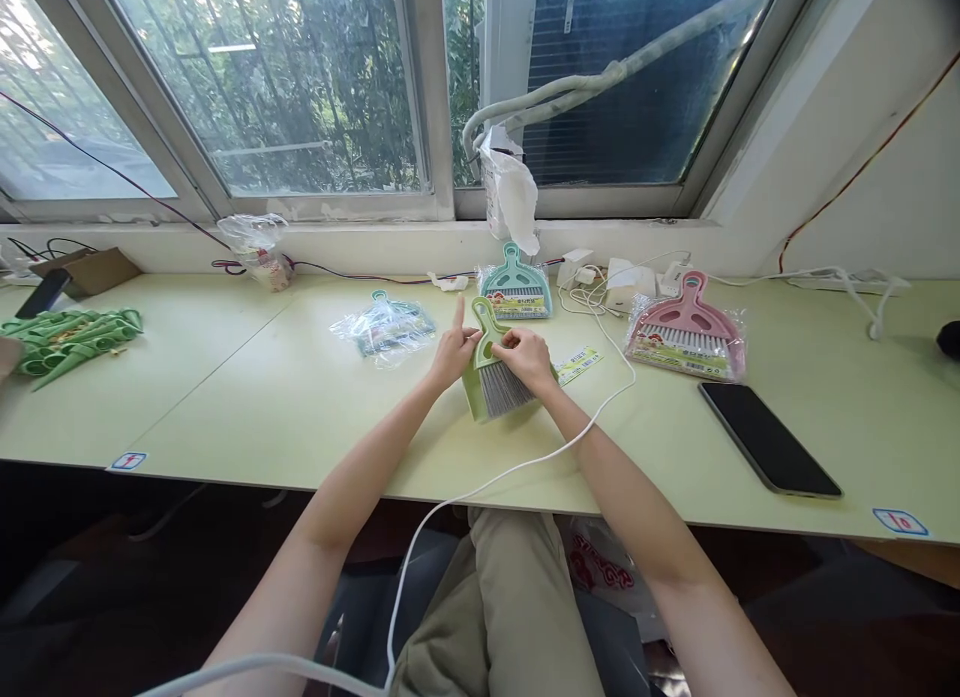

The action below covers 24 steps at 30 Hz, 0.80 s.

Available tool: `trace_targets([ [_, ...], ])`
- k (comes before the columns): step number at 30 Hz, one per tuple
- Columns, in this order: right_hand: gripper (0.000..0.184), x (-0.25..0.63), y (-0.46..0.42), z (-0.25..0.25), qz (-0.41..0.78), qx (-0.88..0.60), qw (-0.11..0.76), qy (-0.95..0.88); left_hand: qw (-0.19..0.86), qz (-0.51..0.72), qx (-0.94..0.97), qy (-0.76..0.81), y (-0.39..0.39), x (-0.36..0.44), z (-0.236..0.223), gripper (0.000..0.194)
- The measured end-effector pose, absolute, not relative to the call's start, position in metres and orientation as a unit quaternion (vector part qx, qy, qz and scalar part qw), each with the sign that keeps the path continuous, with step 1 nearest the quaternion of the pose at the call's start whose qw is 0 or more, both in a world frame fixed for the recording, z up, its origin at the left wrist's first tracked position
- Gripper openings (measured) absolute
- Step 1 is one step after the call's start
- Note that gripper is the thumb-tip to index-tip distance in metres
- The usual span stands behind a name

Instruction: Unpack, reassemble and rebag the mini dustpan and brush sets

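A green hand brush [504, 389] with grey bristles lies against a matching green dustpan [473, 399], in front of me over the table. My left hand [452, 355] grips the set from the left near the handle, its index finger stretched upward. From the right, my right hand [527, 357] pinches the brush near the base of its handle. Part of the dustpan is hidden behind the brush and my right hand. A printed label card [579, 364] lies just right of that hand.
Behind stands a wrapped teal brush set [516, 285]. A wrapped pink set [688, 329] and a phone [769, 437] lie right; crumpled clear wrapping [386, 327] lies left. A white cable [517, 467] crosses over my right forearm. Green rolled pieces [75, 342] lie far left.
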State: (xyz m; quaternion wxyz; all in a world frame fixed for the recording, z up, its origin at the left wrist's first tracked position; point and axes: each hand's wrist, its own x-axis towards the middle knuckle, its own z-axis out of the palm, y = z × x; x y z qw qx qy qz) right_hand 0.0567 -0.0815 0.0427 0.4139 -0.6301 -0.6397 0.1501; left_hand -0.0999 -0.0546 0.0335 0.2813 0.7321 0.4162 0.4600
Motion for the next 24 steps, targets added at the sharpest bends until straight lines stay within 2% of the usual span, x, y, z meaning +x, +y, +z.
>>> trace_targets([
  [2,0.015,0.057,-0.081,0.045,0.191,-0.617,0.44,-0.624,0.262,0.445,0.735,0.44,-0.051,-0.104,0.033,0.071],
  [6,0.021,0.064,-0.086,0.06,0.309,-0.535,0.544,-0.567,0.204,0.469,0.673,0.534,-0.034,-0.131,0.035,0.052],
  [8,0.025,0.072,-0.09,0.072,0.257,-0.53,0.581,-0.562,0.201,0.489,0.659,0.535,-0.026,-0.147,0.04,0.05],
  [10,0.026,0.083,-0.094,0.083,0.15,-0.57,0.569,-0.574,0.211,0.496,0.668,0.513,-0.023,-0.16,0.045,0.054],
  [14,0.029,0.108,-0.093,0.087,0.002,-0.709,0.409,-0.575,0.267,0.445,0.693,0.501,-0.025,-0.166,0.044,0.057],
  [19,0.031,0.125,-0.08,0.061,-0.012,-0.792,0.118,-0.599,0.303,0.337,0.727,0.515,-0.025,-0.165,0.031,0.025],
  [21,0.034,0.126,-0.076,0.051,-0.001,-0.792,0.069,-0.606,0.294,0.32,0.741,0.512,-0.025,-0.164,0.028,0.018],
  [24,0.036,0.125,-0.072,0.045,0.019,-0.79,0.069,-0.609,0.257,0.307,0.766,0.503,-0.025,-0.162,0.027,0.016],
])
